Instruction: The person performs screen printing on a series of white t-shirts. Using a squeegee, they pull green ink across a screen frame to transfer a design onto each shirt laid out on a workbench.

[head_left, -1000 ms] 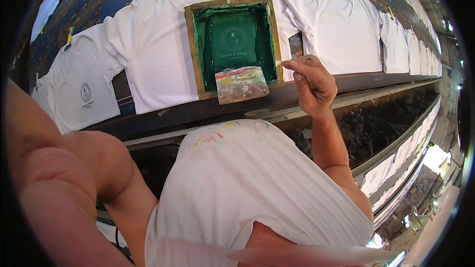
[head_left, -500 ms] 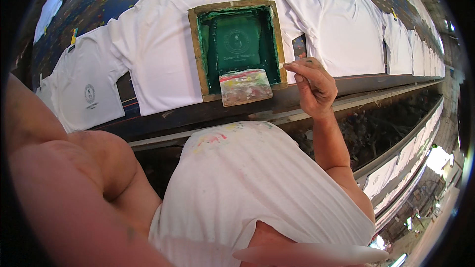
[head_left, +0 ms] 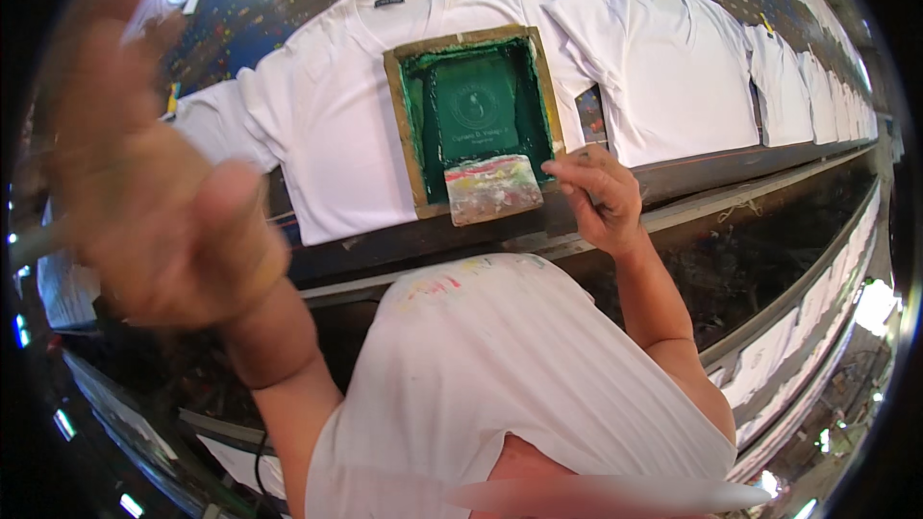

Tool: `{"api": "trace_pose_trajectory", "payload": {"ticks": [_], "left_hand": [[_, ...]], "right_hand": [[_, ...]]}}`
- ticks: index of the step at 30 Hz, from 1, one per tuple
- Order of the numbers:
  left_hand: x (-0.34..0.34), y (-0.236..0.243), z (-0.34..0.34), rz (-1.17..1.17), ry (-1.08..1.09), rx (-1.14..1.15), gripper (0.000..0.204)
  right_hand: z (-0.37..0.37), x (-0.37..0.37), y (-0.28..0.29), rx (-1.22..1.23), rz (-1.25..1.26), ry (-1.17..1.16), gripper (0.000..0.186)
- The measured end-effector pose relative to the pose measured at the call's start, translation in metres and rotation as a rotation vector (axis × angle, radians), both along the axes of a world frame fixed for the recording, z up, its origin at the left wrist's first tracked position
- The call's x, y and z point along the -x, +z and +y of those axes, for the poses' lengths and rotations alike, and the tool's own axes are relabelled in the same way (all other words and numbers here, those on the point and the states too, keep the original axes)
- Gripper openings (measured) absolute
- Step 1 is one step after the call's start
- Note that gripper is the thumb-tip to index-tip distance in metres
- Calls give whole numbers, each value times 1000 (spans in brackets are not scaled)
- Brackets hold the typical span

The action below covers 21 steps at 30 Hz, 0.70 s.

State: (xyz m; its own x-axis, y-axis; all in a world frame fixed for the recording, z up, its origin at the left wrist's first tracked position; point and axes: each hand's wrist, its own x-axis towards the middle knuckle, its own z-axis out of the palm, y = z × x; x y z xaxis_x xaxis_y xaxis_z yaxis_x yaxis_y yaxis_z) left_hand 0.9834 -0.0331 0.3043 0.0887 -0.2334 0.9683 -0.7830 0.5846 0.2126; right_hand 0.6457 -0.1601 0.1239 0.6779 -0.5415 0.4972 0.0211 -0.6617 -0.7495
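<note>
A wooden-framed printing screen (head_left: 408, 125) with green mesh lies on a white T-shirt (head_left: 317, 125) spread on the long dark table. A paint-smeared squeegee (head_left: 492, 188) rests across the frame's near edge. My right hand (head_left: 601, 197) grips the frame's near right corner, fingers curled on the wood. My left hand (head_left: 154, 183) is raised close to the camera at the left. It is badly blurred, and whether it holds anything is unclear. My white shirt (head_left: 519, 375) with paint stains fills the lower middle.
More white T-shirts (head_left: 673, 67) lie in a row along the table to the right, and another (head_left: 67, 288) lies at the left. The table's dark front edge (head_left: 731, 173) runs across the view. Below it hang rails and more shirts (head_left: 798, 346).
My left arm has swung up from the lower left, so the hand now blurs in front of the camera. My right hand stays at the frame's corner.
</note>
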Motion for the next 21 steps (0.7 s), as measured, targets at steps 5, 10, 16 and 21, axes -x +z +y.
{"api": "trace_pose_trajectory", "payload": {"ticks": [5, 10, 16, 21], "left_hand": [[14, -153, 1, 444, 215, -559, 32], [41, -265, 10, 658, 255, -826, 42], [67, -299, 10, 738, 195, -799, 54], [70, -300, 12, 711, 227, -810, 54]], "right_hand": [[23, -3, 0, -39, 131, 27, 18], [42, -13, -1, 168, 435, 41, 42], [59, -25, -6, 269, 618, 19, 56], [53, -27, -13, 330, 596, 4, 49]]}}
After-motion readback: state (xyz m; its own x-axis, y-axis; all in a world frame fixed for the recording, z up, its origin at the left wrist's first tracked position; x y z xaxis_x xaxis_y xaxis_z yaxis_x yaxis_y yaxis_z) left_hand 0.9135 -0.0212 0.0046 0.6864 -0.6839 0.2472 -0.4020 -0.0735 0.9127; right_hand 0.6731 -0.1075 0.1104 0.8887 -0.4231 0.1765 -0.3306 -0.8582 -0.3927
